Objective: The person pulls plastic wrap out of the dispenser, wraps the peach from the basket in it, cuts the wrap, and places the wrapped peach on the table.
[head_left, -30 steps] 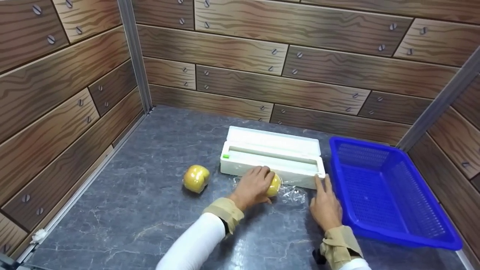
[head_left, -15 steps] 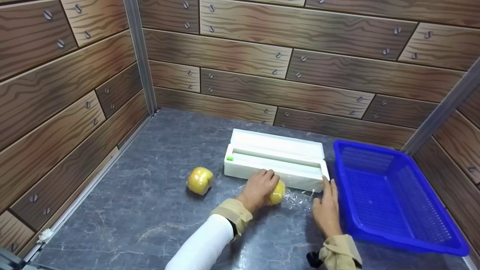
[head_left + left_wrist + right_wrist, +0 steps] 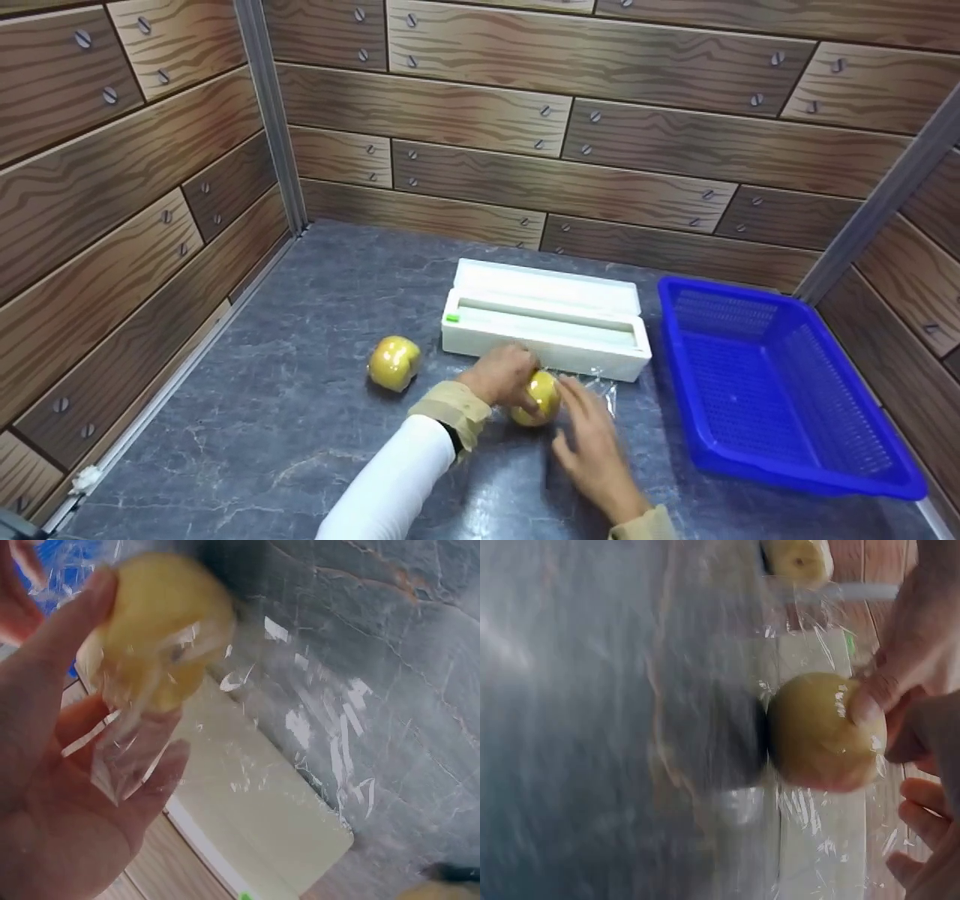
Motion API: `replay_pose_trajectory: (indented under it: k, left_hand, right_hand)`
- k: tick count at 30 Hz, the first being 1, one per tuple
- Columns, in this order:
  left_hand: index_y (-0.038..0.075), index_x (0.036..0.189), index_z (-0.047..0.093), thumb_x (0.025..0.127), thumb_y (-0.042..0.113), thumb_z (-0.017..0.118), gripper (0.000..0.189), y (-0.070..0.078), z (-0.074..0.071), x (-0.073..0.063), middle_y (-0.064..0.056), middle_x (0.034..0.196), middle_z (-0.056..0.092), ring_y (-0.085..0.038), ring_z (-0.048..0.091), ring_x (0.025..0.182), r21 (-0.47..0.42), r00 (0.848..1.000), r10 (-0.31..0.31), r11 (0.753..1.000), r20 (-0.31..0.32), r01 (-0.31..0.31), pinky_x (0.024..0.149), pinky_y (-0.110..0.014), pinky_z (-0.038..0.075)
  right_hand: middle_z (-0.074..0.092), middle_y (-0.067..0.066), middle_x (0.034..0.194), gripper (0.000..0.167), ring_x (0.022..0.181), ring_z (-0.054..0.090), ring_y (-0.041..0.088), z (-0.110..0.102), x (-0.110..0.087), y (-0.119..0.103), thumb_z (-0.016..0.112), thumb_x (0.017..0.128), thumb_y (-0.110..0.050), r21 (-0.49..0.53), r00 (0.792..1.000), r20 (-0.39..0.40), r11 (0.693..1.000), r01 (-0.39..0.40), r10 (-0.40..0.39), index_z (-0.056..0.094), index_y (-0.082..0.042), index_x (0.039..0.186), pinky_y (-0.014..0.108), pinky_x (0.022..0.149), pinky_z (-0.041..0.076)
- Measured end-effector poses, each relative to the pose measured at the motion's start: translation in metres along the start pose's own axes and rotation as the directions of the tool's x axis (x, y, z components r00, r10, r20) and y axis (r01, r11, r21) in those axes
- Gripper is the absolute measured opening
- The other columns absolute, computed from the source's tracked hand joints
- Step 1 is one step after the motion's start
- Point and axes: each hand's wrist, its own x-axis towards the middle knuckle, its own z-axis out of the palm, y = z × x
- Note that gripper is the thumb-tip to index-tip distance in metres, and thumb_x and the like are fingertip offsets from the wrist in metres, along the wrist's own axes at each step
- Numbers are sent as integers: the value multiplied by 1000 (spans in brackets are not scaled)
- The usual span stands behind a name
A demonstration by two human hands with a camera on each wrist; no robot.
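Note:
My left hand [image 3: 504, 377] holds a yellow apple [image 3: 543, 396], thumb and fingers round its left side. Clear cling film [image 3: 296, 720] clings to the apple and trails off it in loose, shiny wrinkles, some of it lying across the left fingers. Close by on the right, my right hand [image 3: 598, 454] has its fingers extended, the fingertips right at the apple's side and the thumb apart. Just behind the hands stands a white cling film box [image 3: 544, 339], its lid tipped back. In the right wrist view, the left thumb presses on the apple's film-covered skin.
A second yellow apple [image 3: 394, 364], shiny with film, sits on the dark marbled table [image 3: 247, 420] to the left. At the right stands a blue plastic basket [image 3: 694, 405]. Wood-patterned walls [image 3: 480, 165] enclose the table at the back and sides.
My right hand has left the box's right end and moved left to the apple. The left hand has drawn the apple slightly nearer and turned it. The head view has shifted slightly.

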Motion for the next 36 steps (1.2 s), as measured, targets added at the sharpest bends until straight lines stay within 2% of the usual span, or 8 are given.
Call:
replay_pose_trajectory:
  k: [4,8,15,21,25,30,33,36]
  left_hand:
    - [11,97,79,76,42,94,41,-1,-5,-3,0,89,76,-7,54,68,-134,988,-53,988,145,73,62,-19,47]
    - [12,95,79,80,45,91,38,-2,-9,-6,4,82,71,-7,55,66,-207,958,-106,964,265,165,60,-21,45]
    - [12,108,80,86,60,79,52,-10,-13,-10,1,102,78,-15,69,88,-186,899,-135,955,417,230,83,-32,58]
    - [12,138,70,95,66,64,69,-21,-11,-16,-6,143,70,-27,66,133,-212,854,-35,963,519,168,114,-40,52]
    - [10,144,65,100,64,57,70,-28,-9,-16,-10,147,67,-29,62,137,-251,833,56,963,550,101,116,-41,50]
    - [5,149,58,104,59,53,70,-32,-6,-21,-14,151,63,-32,62,137,-360,796,81,915,600,179,117,-44,50]
    - [7,152,54,103,57,57,70,-28,-8,-25,-13,156,59,-32,57,143,-383,821,44,897,570,219,120,-46,47]
    - [10,152,54,101,52,66,68,-19,-11,-28,-10,155,59,-28,55,144,-362,901,10,918,434,164,120,-43,47]
  right_hand:
    - [64,17,144,74,138,57,42,2,-4,-8,87,67,-3,-67,997,79,998,19,-13,63,2,137,70,117,33]
    - [64,16,143,84,141,54,43,3,-9,-9,95,63,-10,-76,992,123,997,31,-22,62,-2,140,74,116,34]
    - [62,13,144,95,142,50,44,4,-11,-12,100,62,-20,-65,980,199,998,1,12,57,-7,146,76,116,35]
    - [65,12,136,92,136,54,43,4,-7,-15,101,60,-23,-71,974,224,997,38,-21,62,-11,143,74,114,38]
    - [64,12,136,93,133,55,41,4,-4,-16,102,60,-27,-82,966,257,995,53,-30,61,-13,143,75,114,38]
    - [63,13,136,94,131,55,41,5,-3,-18,101,59,-26,-71,952,306,997,40,-16,60,-12,143,76,114,37]
    - [65,13,133,91,128,57,39,4,-1,-18,99,59,-27,-57,956,294,998,38,-19,62,-10,140,76,113,38]
    - [65,13,130,88,124,58,37,3,1,-16,98,59,-31,-54,958,286,998,40,-23,64,-7,137,76,112,39]
